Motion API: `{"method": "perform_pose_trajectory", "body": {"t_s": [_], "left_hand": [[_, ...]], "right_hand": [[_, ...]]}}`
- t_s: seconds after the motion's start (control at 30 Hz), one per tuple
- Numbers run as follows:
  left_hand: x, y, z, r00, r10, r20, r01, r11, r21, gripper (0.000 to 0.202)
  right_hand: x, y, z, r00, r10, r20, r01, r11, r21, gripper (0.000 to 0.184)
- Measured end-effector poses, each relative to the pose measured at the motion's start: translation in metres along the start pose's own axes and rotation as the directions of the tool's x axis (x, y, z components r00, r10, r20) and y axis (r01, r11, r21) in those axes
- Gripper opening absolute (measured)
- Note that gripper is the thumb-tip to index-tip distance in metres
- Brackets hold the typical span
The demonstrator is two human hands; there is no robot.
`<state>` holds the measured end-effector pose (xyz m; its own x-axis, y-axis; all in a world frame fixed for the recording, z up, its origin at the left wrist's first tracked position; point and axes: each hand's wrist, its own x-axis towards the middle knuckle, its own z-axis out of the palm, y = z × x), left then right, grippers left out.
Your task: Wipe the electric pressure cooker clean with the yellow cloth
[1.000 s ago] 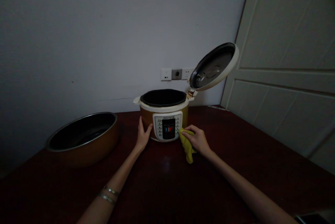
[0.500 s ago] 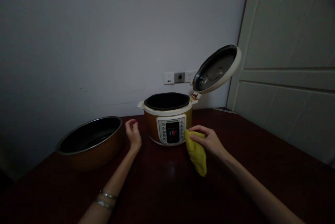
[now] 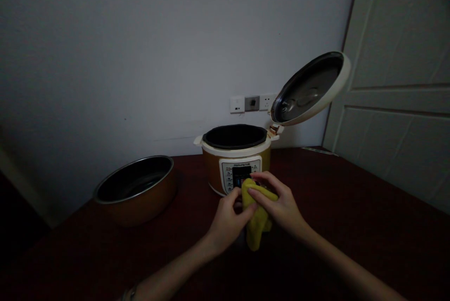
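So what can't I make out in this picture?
All in the head view:
Control panel, lower right: hidden by the yellow cloth and right hand.
Cooker, inside bottom: hidden by its front rim and darkness.
Button labels: too small to read.
Bracelet: cut off by the bottom edge.

Dim light, plain grey wall (image 3: 140, 48), panelled door (image 3: 397, 57), dark reddish table (image 3: 351, 198)

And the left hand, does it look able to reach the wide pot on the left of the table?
Probably yes: nothing visible stands between the left hand and the wide pot, though the hand would first have to leave the yellow cloth.
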<state>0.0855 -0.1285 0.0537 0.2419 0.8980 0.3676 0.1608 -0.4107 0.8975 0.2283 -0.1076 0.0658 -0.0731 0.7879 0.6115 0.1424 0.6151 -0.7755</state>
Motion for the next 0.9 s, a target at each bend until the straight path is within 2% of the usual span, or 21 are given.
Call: {"method": "perform_pose_trajectory", "body": {"t_s": [0.1,0.2,0.23,0.3,0.33,0.37,0.47,0.5,0.57,0.63,0.8,0.9], "left_hand": [[0.004,-0.003,-0.017,0.979,0.168,-0.113,-0.155,0.981,0.116,0.013],[0.013,0.010,-0.053,0.912,0.384,-0.145,-0.305,0.870,0.388,0.011],[0.018,0.015,-0.067,0.880,0.448,-0.161,-0.332,0.819,0.469,0.011],[0.030,0.022,-0.091,0.764,0.599,-0.239,-0.340,0.690,0.639,0.016],[0.036,0.023,-0.100,0.708,0.666,-0.235,-0.340,0.613,0.713,0.021],[0.042,0.023,-0.107,0.661,0.729,-0.177,-0.366,0.519,0.772,0.024],[0.058,0.010,-0.115,0.576,0.802,0.155,-0.521,0.215,0.826,0.032],[0.061,0.003,-0.114,0.552,0.793,0.256,-0.570,0.134,0.811,0.033],[0.065,-0.011,-0.111,0.514,0.771,0.376,-0.626,0.037,0.779,0.036],[0.067,-0.024,-0.108,0.495,0.766,0.410,-0.650,0.013,0.760,0.039],[0.061,-0.051,-0.102,0.492,0.762,0.421,-0.675,0.029,0.737,0.038],[0.053,-0.064,-0.097,0.461,0.743,0.485,-0.711,-0.017,0.703,0.035]], "right_hand": [[0.002,0.005,-0.011,0.998,0.028,0.052,-0.030,0.999,0.033,0.032],[0.006,0.025,-0.030,0.999,0.039,0.002,-0.038,0.999,-0.019,0.030],[0.006,0.036,-0.036,0.999,0.037,-0.034,-0.038,0.998,-0.047,0.029],[0.005,0.061,-0.048,0.992,0.039,-0.120,-0.051,0.993,-0.104,0.029],[0.004,0.075,-0.052,0.987,0.057,-0.152,-0.075,0.990,-0.119,0.030],[0.002,0.088,-0.055,0.979,0.094,-0.183,-0.115,0.987,-0.109,0.031],[-0.004,0.117,-0.059,0.942,0.265,-0.206,-0.266,0.964,0.022,0.037],[-0.005,0.123,-0.059,0.930,0.305,-0.204,-0.299,0.952,0.060,0.038],[-0.005,0.127,-0.058,0.918,0.345,-0.198,-0.332,0.938,0.098,0.039],[-0.005,0.125,-0.057,0.914,0.360,-0.187,-0.344,0.932,0.111,0.038],[-0.003,0.121,-0.056,0.907,0.396,-0.141,-0.377,0.915,0.144,0.037],[-0.004,0.120,-0.055,0.908,0.400,-0.121,-0.384,0.913,0.139,0.036]]}}
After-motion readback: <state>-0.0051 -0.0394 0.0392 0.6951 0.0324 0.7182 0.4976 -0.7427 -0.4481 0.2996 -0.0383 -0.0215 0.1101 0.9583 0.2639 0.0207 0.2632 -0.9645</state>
